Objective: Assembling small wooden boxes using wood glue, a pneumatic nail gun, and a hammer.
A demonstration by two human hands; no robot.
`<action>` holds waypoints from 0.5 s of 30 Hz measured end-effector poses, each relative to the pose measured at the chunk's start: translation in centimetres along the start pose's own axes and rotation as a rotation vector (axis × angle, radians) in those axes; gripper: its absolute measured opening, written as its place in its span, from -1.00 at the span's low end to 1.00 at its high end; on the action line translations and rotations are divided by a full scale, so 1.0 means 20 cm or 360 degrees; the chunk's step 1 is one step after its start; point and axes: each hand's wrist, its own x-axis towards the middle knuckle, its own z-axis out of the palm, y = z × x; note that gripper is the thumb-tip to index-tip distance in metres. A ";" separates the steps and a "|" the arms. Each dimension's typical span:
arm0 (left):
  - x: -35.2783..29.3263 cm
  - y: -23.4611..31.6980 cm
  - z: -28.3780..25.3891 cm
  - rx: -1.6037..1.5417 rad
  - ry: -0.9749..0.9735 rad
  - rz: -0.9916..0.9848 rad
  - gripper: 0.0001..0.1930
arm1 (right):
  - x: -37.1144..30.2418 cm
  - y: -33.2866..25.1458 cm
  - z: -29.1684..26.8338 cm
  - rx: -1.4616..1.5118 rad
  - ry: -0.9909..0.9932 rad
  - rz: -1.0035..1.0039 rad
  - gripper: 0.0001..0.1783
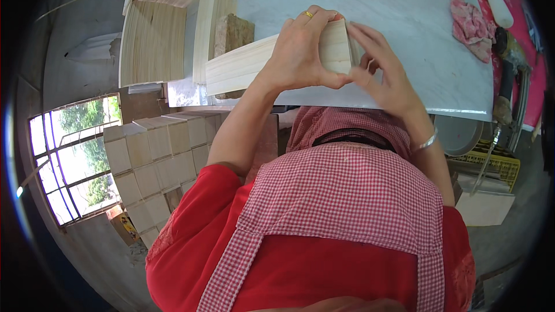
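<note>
A long, pale wooden box-like piece [245,65] lies slantwise near the table's front edge. My left hand [298,52], with a ring on one finger, spans its right part, thumb on the near side and fingers over the far side. At the piece's right end is my right hand [386,72], its fingers bent and apart, with fingertips at the end's edges. A bracelet circles that wrist. Behind the piece's left part sits a rough brown block [233,33], beside an upright pale board [207,26]. Whether the piece is hollow cannot be seen.
Stacked pale wooden pieces [153,43] stand at the left of the white tabletop [428,75]. More wooden blocks [151,167] are piled below left, near a barred window [78,156]. To the right are a crumpled pink cloth [471,26], a white bottle [498,7] and a yellow crate [491,164].
</note>
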 end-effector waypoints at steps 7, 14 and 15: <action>0.03 0.02 0.00 -0.0022 -0.0001 0.0020 -0.11 | -0.23 -0.13 0.04 -0.0300 0.0084 -0.0178 -0.29; 0.01 -0.01 0.01 -0.0018 0.0021 0.0057 -0.09 | -0.32 -0.18 -0.10 -0.0514 0.0346 -0.0019 -0.74; 0.00 0.00 0.00 -0.0080 0.0055 0.0097 -0.09 | -0.35 -0.18 -0.17 -0.0593 0.0361 -0.0005 -0.74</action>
